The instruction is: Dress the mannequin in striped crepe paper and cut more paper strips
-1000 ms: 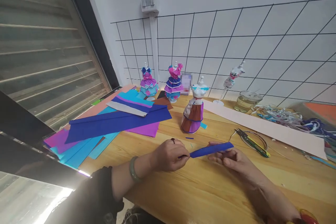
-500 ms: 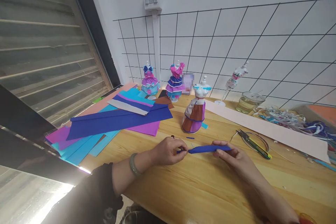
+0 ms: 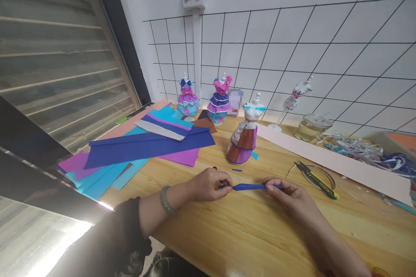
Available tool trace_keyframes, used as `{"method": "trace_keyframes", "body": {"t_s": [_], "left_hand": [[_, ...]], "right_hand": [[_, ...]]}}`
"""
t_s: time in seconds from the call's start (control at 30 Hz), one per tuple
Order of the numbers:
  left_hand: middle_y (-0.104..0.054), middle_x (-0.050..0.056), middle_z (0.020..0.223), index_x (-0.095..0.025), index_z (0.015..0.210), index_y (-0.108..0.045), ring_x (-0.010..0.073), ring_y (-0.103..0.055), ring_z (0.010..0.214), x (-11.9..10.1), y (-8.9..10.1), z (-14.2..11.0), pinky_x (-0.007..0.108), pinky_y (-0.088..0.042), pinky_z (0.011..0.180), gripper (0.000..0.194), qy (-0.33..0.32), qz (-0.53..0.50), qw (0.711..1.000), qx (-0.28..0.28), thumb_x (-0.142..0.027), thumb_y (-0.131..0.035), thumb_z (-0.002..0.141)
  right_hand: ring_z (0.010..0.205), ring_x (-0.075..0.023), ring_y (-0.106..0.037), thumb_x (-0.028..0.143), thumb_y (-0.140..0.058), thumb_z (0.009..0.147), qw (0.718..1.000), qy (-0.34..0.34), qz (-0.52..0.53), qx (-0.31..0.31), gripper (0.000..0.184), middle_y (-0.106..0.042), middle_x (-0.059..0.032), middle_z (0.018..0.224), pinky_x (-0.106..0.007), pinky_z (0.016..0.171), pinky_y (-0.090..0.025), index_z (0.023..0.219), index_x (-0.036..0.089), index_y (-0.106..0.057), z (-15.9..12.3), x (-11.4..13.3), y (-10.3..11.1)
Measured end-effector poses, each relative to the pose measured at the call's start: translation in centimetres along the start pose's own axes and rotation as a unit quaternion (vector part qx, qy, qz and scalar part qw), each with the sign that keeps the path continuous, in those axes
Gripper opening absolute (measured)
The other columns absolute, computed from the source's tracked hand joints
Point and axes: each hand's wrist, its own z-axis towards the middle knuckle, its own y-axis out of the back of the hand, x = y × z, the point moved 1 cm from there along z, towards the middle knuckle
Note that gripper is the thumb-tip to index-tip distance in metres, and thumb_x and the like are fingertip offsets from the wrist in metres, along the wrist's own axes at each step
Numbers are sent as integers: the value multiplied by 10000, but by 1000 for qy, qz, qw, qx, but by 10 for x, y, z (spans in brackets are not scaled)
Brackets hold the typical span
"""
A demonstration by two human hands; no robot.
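head view gives me the blue strip [image 3: 249,187] strung roughly level between the two hands, above the near part of the wooden table [image 3: 260,238]. i read the left hand [image 3: 212,185] as pinching it between thumb and fingertip, at a narrowed spot with a short tail on the far side of the pinch. the right hand [image 3: 286,190] has thumb and fingers pressed together on the right end; how firmly either grips, i cannot tell.

my worry is that narrowed spot. the strip looks like thin paper, so a hard pull from the right could tear it there, and a slack left pinch could let the gathers spread. uneven tension could also turn the band sideways and leave a crooked crease.

the nearest dress figure [image 3: 242,140] stands just beyond the hands on the far side; a careless forward reach could tip it or crush its skirt. to the right, the cutters [image 3: 316,179] lie near a loop of wire [image 3: 326,169], where a wide swing of the right hand might snag. a blue scrap [image 3: 237,170] and the dark blue sheet [image 3: 149,149], farther left, match the strip in colour, so i could mistake one for another.
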Motion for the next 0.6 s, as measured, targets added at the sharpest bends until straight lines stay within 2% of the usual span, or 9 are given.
{"method": "trace_keyframes", "body": {"t_s": [0.07,0.2,0.37,0.5,0.6], "left_hand": [[-678,37,753,-151,809,-621,117,-608,704,1,0,0,220,-453,699,121,10,-2,1000,5,-215,-520,790],[-682,45,813,-152,870,-630,121,-612,747,0,2,-1,228,-462,724,142,39,-19,999,8,-227,-537,792],[-658,85,996,-159,1153,-554,153,-604,896,-3,2,1,281,-472,813,452,98,-122,988,9,-358,-646,758],[-634,48,875,-160,1197,-525,96,-557,681,1,-7,3,230,-450,624,512,166,-246,955,22,-384,-656,755],[-599,10,787,-149,1184,-532,68,-531,644,6,-13,5,197,-412,597,542,208,-333,919,23,-351,-708,713]], "right_hand": [[894,-209,-602,444,-718,679,1000,7,-8,-3,247,-695,-54,920,-316,837,-463,767,214,-695,0,1,0],[711,-162,-574,474,-696,690,1000,7,-9,1,273,-660,-16,750,-267,672,-460,756,210,-671,-1,2,-1],[650,-159,-552,515,-670,695,998,17,-50,18,321,-628,-23,691,-267,615,-452,740,199,-639,-2,6,-7],[689,-177,-573,534,-661,692,997,24,-70,28,337,-643,-35,718,-280,643,-474,753,203,-644,-5,11,-14],[713,-187,-591,536,-670,681,997,32,-68,19,337,-658,-39,737,-291,667,-490,754,207,-656,-7,13,-18]]}}
